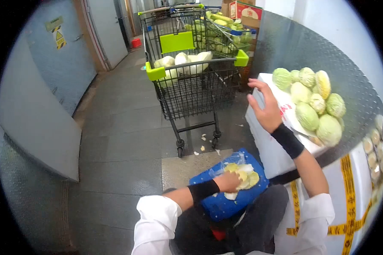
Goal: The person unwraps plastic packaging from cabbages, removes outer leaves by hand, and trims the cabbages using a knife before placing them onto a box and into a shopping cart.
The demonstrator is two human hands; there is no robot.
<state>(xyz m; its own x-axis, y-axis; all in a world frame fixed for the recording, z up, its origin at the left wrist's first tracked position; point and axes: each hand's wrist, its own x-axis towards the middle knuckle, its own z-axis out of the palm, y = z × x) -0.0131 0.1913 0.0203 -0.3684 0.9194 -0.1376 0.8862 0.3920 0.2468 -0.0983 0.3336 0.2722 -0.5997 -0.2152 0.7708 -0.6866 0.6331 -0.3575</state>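
Note:
My left hand (229, 182) is down at the pale yellow-green cabbage leaves (252, 180), its fingers curled against them and partly hidden. The leaves lie loosely on a blue plastic container (217, 207) with light dots, in front of my knees. Clear plastic film (230, 160) lies beside the leaves. Raised at the left edge of a white foam box (259, 146), my right hand (266, 108) has its fingers apart and holds nothing. Several round green cabbages (307, 115) are piled on top of that box, to the right of this hand.
A black shopping cart (195, 100) with green corners holds pale cabbages (183, 61) ahead. Behind it stands another cart (238, 38) of vegetables beside cardboard boxes (246, 12). Leaf scraps (203, 148) dot the floor. Doors (57, 46) line the left; a metal-clad wall (293, 46) borders the right.

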